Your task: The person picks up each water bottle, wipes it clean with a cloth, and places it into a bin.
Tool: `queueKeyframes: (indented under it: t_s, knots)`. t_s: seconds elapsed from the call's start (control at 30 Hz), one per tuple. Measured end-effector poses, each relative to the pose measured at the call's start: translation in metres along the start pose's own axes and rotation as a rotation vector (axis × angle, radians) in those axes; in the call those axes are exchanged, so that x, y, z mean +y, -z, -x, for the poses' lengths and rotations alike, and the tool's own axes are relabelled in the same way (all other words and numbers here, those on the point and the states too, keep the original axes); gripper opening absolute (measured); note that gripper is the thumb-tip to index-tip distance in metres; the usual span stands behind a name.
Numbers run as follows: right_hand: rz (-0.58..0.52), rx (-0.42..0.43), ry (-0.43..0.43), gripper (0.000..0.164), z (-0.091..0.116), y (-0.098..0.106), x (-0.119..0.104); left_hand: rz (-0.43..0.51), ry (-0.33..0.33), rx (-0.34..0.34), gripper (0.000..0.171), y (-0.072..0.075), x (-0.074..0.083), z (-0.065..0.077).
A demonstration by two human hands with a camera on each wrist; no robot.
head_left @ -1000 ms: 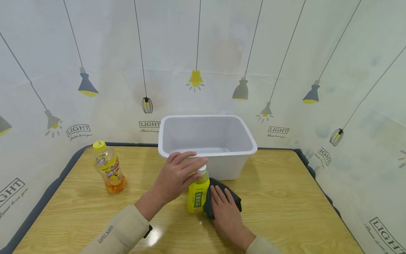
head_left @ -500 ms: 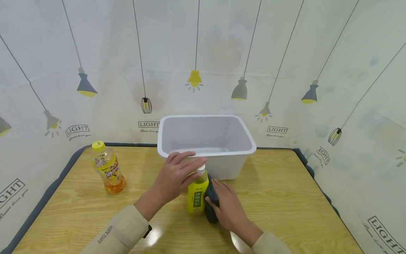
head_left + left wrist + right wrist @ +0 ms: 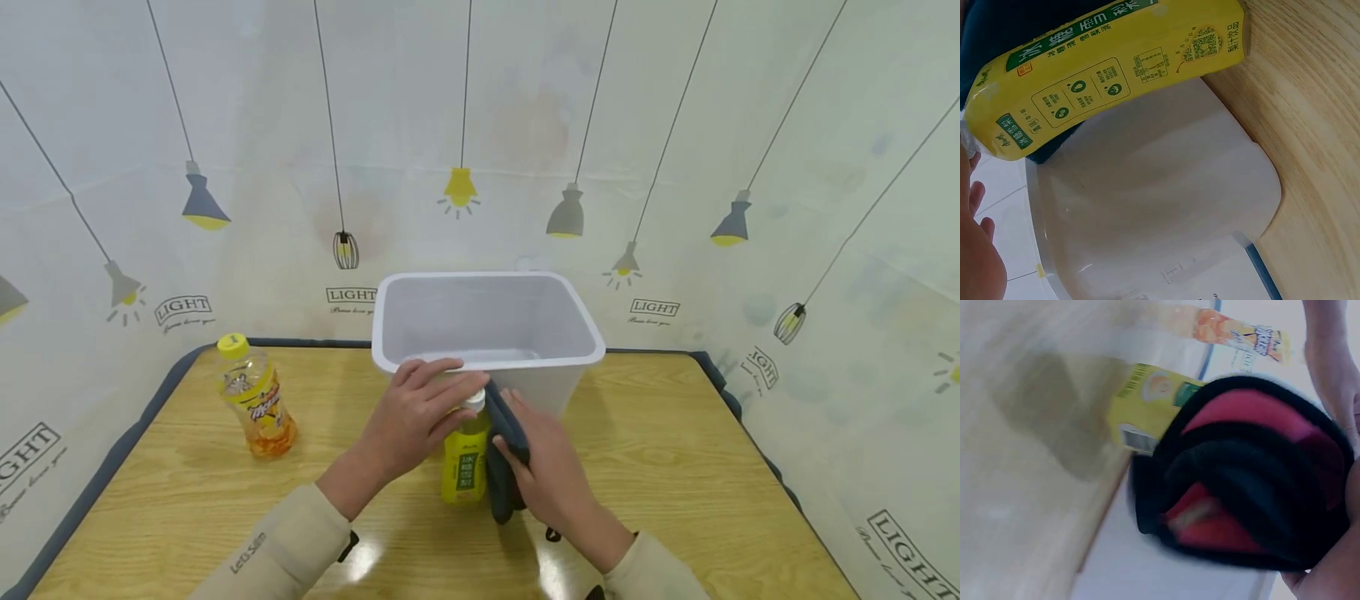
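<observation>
A yellow-labelled drink bottle (image 3: 465, 467) with a white cap stands upright at the middle of the table. My left hand (image 3: 408, 417) holds it at the cap, thumb in front and fingers reaching over. Its label fills the top of the left wrist view. My right hand (image 3: 551, 462) grips a folded dark blue cloth piece (image 3: 506, 433) against the bottle's right side, thumb on the near face. In the right wrist view this cloth piece (image 3: 1241, 469) bulges into layers, showing a pink-red inner side and black edging; its exact kind is unclear.
A white plastic bin (image 3: 487, 364) stands just behind the bottle. Far left is a clear bottle (image 3: 262, 408) with a yellow cap and some orange liquid. A wall cloth (image 3: 480, 100) printed with lamps encloses the wooden table (image 3: 675, 467).
My right hand has gone from lying flat on the cloth piece to gripping it, and has raised it upright along the bottle. The left hand and both bottles stay in place.
</observation>
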State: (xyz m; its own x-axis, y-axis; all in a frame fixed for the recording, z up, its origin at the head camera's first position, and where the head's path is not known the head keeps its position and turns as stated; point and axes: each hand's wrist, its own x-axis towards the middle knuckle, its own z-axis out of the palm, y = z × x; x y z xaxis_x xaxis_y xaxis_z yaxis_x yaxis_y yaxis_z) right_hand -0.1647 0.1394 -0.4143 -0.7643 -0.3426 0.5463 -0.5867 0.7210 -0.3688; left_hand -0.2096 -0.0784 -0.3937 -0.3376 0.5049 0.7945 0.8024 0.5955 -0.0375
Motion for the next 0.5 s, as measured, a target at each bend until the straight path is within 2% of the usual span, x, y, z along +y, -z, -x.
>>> queueKeyframes:
  t_s: [0.13,0.27,0.5]
  knots:
    - [0.047,-0.022,-0.006,0.053,-0.008,0.005,-0.009,0.015,-0.008,-0.002,0.041,-0.001,-0.001,0.001]
    - [0.148,-0.051,0.000,0.060,-0.012,0.006,-0.014,0.023,-0.009,-0.012,0.041,-0.002,-0.003,0.002]
    - [0.255,-0.038,0.045,0.066,-0.017,0.003,-0.017,0.036,-0.002,-0.021,0.041,-0.003,-0.004,0.002]
